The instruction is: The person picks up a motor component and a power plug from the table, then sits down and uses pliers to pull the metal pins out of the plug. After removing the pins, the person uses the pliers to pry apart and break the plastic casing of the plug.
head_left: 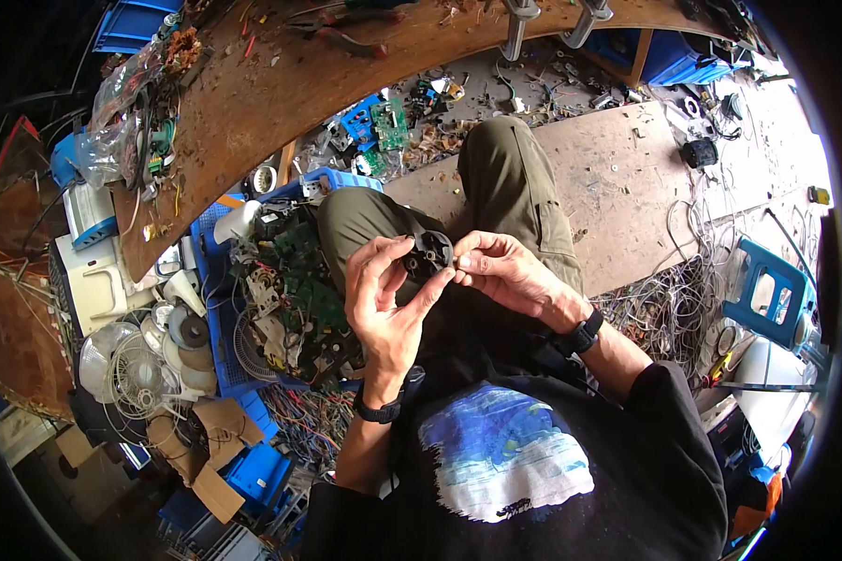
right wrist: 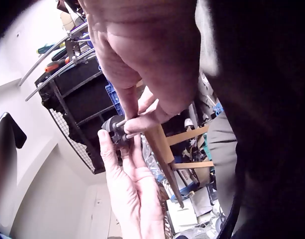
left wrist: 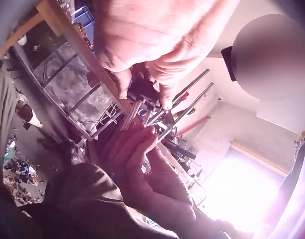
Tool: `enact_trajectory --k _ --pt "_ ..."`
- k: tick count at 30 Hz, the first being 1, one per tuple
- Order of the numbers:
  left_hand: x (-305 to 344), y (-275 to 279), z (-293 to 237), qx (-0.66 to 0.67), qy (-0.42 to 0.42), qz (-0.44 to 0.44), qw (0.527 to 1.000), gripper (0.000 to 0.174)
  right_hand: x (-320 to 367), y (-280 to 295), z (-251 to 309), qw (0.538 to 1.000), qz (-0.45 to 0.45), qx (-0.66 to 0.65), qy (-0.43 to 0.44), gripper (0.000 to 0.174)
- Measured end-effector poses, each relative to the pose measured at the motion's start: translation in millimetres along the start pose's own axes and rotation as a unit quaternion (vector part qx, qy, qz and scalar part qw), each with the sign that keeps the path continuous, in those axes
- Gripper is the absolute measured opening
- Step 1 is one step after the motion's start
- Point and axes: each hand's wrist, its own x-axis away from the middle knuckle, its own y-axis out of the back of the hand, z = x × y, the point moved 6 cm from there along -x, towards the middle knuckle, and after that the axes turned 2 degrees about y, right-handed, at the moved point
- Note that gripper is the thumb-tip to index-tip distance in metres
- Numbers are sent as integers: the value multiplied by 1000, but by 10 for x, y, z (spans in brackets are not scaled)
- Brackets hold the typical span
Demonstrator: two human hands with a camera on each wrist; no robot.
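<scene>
A small round black part (head_left: 428, 254) is held above the lap. The left hand (head_left: 385, 309) grips it by its edge between thumb and fingers. At its right side the right hand (head_left: 505, 271) pinches something small. In the right wrist view the black part (right wrist: 114, 130) has metal pins standing out of it, with the right hand's fingers (right wrist: 137, 122) around them and the left hand (right wrist: 130, 194) below. The left wrist view shows the left hand (left wrist: 157, 45) above and the right hand (left wrist: 142, 164) below, the part dark between them.
A blue crate (head_left: 217, 309) full of circuit boards and scrap stands left of the legs. A wooden bench (head_left: 253, 103) with pliers runs across the top. Fan parts lie at left, tangled wires (head_left: 646, 323) and a blue plastic frame (head_left: 772, 292) at right. A board (head_left: 617, 187) lies on the floor.
</scene>
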Motion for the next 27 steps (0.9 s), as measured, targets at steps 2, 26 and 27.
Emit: enact_trajectory --k 2,26,27 --pt "-8 1 -3 -26 33 -1 999 47 9 -13 0 1000 -9 4 -5 17" --pt "-79 57 -48 -25 0 45 999 42 -15 -266 10 999 -9 37 -1 19" --pt "-82 62 -70 -37 -1 41 998 42 -19 -267 9 999 -11 38 1 20"
